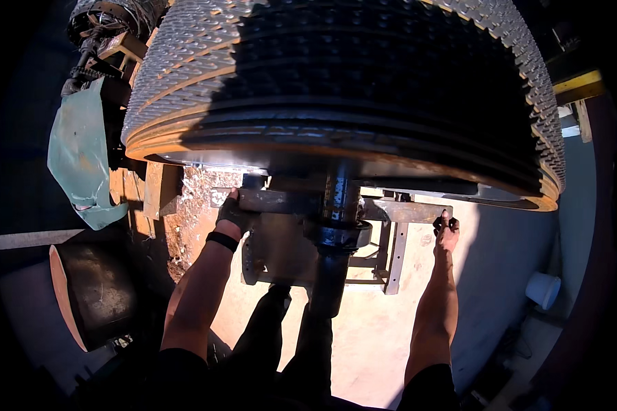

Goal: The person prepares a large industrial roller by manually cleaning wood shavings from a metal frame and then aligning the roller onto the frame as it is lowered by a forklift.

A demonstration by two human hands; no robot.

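A large toothed metal drum point(329, 110) fills the upper view, its rusty rim towards me. From its end face a dark steel shaft point(334, 277) comes straight at me, with a round collar or bearing point(338, 234) on it. Under the drum, a steel crossbeam point(406, 210) of a metal stand spans both sides of the shaft. My left hand point(233, 213), partly in shadow below a black wristband, grips the beam's left end. At the opposite end my right hand point(446, 234) holds on, thumb on top and fingers curled below.
A green sheet-metal guard point(82, 154) and machine parts stand at the left. Below them lies a dark open-ended cylinder point(95, 295). A white bucket point(543, 290) sits by the right wall. Stand legs point(396, 257) rest on the sunlit floor point(370, 339) near my feet.
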